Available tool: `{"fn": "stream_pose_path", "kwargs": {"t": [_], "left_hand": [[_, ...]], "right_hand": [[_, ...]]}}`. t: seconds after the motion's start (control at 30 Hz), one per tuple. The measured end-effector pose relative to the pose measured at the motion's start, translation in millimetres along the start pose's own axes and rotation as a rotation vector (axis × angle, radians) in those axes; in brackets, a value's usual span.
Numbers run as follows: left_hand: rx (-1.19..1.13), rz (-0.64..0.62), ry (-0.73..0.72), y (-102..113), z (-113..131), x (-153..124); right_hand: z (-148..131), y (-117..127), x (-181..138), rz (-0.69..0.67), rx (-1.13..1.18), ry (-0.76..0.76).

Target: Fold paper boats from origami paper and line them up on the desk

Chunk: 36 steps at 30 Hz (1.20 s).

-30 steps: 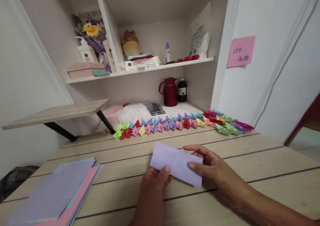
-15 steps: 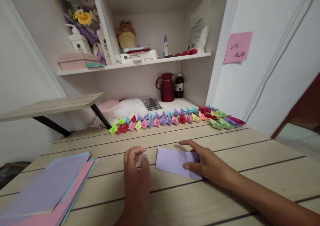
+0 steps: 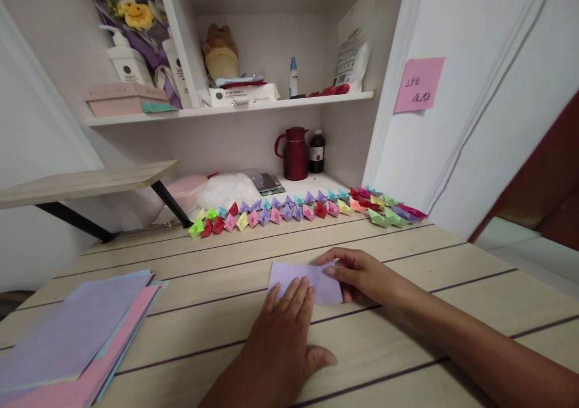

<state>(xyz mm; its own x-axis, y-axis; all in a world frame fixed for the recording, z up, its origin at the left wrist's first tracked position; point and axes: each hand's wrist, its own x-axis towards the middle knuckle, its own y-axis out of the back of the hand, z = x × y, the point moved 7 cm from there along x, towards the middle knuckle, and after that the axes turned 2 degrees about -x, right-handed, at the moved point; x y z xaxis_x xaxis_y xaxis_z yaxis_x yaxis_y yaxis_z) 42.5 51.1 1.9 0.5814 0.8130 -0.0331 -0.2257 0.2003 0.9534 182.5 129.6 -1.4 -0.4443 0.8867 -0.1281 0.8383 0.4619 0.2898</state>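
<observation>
From the head view, your lilac paper (image 3: 326, 284) lies on the plank-patterned tabletop (image 3: 212, 317), right in front of you and between your two hands, where both can reach it without stretching. Your left hand (image 3: 283, 335) lies palm down, its fingers straight and slightly spread over the paper's near left part, with the thumb out to the side on the wood; it grips nothing, and the flat pose probably serves to press the sheet against the table so that it does not slide. Your right hand (image 3: 362, 275) has the paper's right end between thumb and fingers: the thumb rests on top, the index finger runs along the far edge, and the others curl in at the side. That pinch likely gives you control of the edge while the left hand supplies the weight (whether the sheet is doubled there, I cannot tell).

Off to your left, a stack of coloured sheets (image 3: 76, 329) sits well apart from your hands, lilac on top with pink and blue showing beneath, presumably near enough to reach yet out of the way. Along the back of the table, the small folded paper boats (image 3: 275, 216) stand in rows, seemingly set back to leave you working room; larger ones (image 3: 394, 216) cluster at the right end.
</observation>
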Motion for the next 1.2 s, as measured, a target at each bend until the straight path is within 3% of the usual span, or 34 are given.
{"fn": "stream_pose_path", "kwargs": {"t": [0.17, 0.27, 0.37, 0.43, 0.57, 0.9, 1.1, 1.2], "left_hand": [[0.002, 0.012, 0.068, 3, -1, -2], [-0.003, 0.019, 0.087, 4, -1, -3], [-0.007, 0.029, 0.093, 6, 0, -3], [-0.007, 0.045, 0.094, 6, 0, -3], [-0.005, 0.075, 0.091, 4, 0, -5], [-0.022, 0.071, 0.098, 5, -1, -5], [-0.086, 0.098, 0.067, 9, -2, -12], [-0.112, 0.116, 0.054, 9, -5, -13]], "right_hand": [[-10, 2, -6, -0.079, 0.11, 0.061], [-24, -3, -13, -0.148, -0.14, 0.234], [-36, -6, -19, -0.122, -0.421, 0.438], [-37, -7, -19, -0.113, -0.52, 0.497], [-28, 1, -11, -0.084, -0.595, 0.486], [-10, 8, 14, 0.016, -0.53, 0.383], [-16, 5, 37, -0.136, -0.458, 0.356], [-18, 4, 44, -0.115, -0.436, 0.369]]}}
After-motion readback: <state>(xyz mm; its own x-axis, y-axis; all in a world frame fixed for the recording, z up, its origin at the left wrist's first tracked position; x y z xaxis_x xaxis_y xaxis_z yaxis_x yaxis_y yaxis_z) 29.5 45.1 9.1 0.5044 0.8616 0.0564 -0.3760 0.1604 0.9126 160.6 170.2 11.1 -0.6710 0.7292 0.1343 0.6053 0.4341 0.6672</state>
